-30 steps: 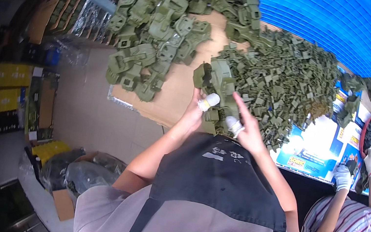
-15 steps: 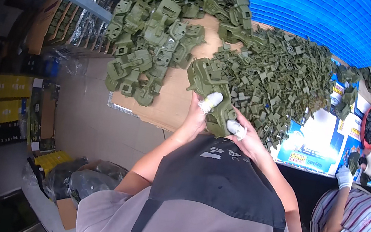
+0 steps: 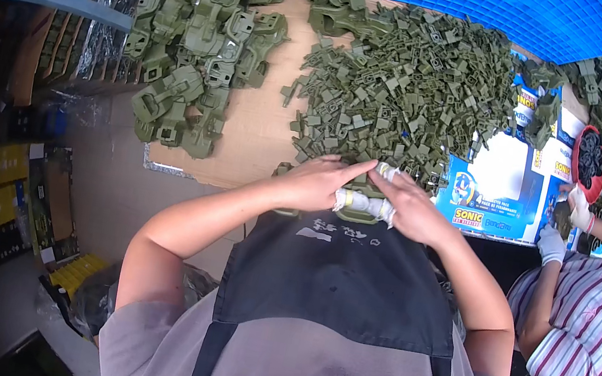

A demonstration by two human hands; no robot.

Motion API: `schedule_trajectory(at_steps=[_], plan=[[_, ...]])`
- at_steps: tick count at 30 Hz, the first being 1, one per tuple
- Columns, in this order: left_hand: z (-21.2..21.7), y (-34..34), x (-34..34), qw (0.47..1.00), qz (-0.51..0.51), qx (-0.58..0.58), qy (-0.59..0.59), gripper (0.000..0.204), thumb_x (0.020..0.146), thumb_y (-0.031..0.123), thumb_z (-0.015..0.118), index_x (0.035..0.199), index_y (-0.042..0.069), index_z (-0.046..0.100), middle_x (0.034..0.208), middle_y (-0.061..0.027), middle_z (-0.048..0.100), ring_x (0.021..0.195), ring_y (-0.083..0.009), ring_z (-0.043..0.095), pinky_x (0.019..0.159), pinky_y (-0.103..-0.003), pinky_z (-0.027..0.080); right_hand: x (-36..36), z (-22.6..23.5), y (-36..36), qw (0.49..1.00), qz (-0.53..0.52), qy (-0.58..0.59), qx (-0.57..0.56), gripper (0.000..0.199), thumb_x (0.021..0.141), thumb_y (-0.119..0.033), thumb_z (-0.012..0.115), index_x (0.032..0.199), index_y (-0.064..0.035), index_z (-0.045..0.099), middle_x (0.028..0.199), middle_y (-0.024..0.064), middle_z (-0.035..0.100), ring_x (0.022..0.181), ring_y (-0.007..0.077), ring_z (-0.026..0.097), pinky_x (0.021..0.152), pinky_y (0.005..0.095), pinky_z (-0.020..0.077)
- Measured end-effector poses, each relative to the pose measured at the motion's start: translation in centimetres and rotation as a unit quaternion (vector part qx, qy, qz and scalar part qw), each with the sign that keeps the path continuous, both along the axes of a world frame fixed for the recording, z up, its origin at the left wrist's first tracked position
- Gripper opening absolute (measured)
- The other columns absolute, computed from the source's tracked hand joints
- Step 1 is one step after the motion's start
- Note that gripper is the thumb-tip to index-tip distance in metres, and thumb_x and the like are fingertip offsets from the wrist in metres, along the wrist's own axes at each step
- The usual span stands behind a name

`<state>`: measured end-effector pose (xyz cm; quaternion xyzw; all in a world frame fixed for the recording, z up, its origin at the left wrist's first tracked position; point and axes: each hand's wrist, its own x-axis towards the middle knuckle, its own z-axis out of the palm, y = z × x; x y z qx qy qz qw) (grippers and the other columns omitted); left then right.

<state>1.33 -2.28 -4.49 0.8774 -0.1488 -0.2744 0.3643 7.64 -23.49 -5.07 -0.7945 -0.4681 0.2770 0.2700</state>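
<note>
Close against my black apron, both my hands press on an olive-green moulded plastic part (image 3: 354,216), which they mostly cover. My left hand (image 3: 322,182) lies over its left side and my right hand (image 3: 412,206) over its right side. Their fingers meet at the far side, and the thumbs, wrapped in white tape, lie close together over the part. Just beyond my fingers spreads a heap of small olive-green plastic pieces (image 3: 406,94). Whether a small piece is under my fingers is hidden.
Larger olive-green parts (image 3: 207,34) are piled on the cardboard (image 3: 256,124) at the left. A blue plastic crate (image 3: 494,8) stands at the back. To the right, a co-worker's gloved hands (image 3: 565,222) work beside a red bowl (image 3: 589,162) of dark pieces.
The green part has come in toward my apron and turned crosswise. My hands have shifted from its sides to over it, fingers together. The view has shifted a little too.
</note>
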Motion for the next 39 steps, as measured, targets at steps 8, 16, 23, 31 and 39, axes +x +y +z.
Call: schedule_trajectory(at_steps=[8, 16, 23, 31, 39], plan=[[-1.1, 0.3, 0.1, 0.997, 0.002, -0.005, 0.073, 0.068, 0.077, 0.018, 0.061, 0.138, 0.018, 0.031, 0.126, -0.0142, 0.051, 0.114, -0.0291, 0.050, 0.107, -0.042, 0.025, -1.2, -1.4, 0.5, 0.979, -0.109, 0.171, 0.004, 0.050, 0.072, -0.003, 0.054, 0.121, 0.0012, 0.050, 0.120, 0.0226, 0.052, 0.113, 0.0361, 0.049, 0.098, 0.0391, 0.0375], [2.1, 3.5, 1.4, 0.997, 0.058, -0.049, -0.014, 0.088, 0.073, 0.026, 0.071, 0.143, 0.016, 0.017, 0.141, -0.0141, 0.032, 0.129, -0.0260, 0.033, 0.110, -0.040, 0.020, -0.3, -2.4, -1.1, 0.924, -0.207, 0.311, 0.085, 0.048, 0.077, -0.015, 0.066, 0.121, -0.0022, 0.053, 0.118, 0.0158, 0.057, 0.111, 0.0262, 0.053, 0.096, 0.0325, 0.0380], [-2.9, 3.5, -3.9, 0.921, 0.270, -0.273, 0.064, 0.078, 0.072, 0.010, 0.074, 0.136, 0.012, 0.029, 0.134, -0.0120, 0.042, 0.121, -0.0197, 0.042, 0.094, -0.030, 0.039, 1.5, -2.1, -2.8, 0.975, -0.145, 0.153, 0.065, 0.059, 0.076, -0.018, 0.068, 0.129, -0.0061, 0.045, 0.132, 0.0135, 0.045, 0.125, 0.0277, 0.039, 0.104, 0.0373, 0.0294], [-0.9, 1.5, -4.0, 0.929, 0.299, -0.210, 0.050, 0.071, 0.066, 0.011, 0.077, 0.126, 0.008, 0.039, 0.118, -0.0100, 0.054, 0.110, -0.0191, 0.053, 0.093, -0.032, 0.041, -0.5, 2.0, 6.4, 0.998, -0.025, -0.021, 0.060, 0.062, 0.071, -0.015, 0.066, 0.127, -0.0097, 0.041, 0.097, 0.0172, 0.061, 0.089, 0.0314, 0.062, 0.085, 0.0426, 0.0476], [-3.6, 1.3, -4.7, 0.922, 0.317, -0.223, -0.005, 0.063, 0.069, 0.015, 0.073, 0.125, 0.007, 0.046, 0.116, -0.0125, 0.058, 0.105, -0.0244, 0.058, 0.087, -0.031, 0.046, 2.4, 1.2, 4.3, 0.974, 0.051, 0.207, 0.076, 0.072, 0.077, -0.024, 0.067, 0.138, -0.0155, 0.030, 0.128, 0.0171, 0.048, 0.116, 0.0323, 0.049, 0.097, 0.0395, 0.0392]])
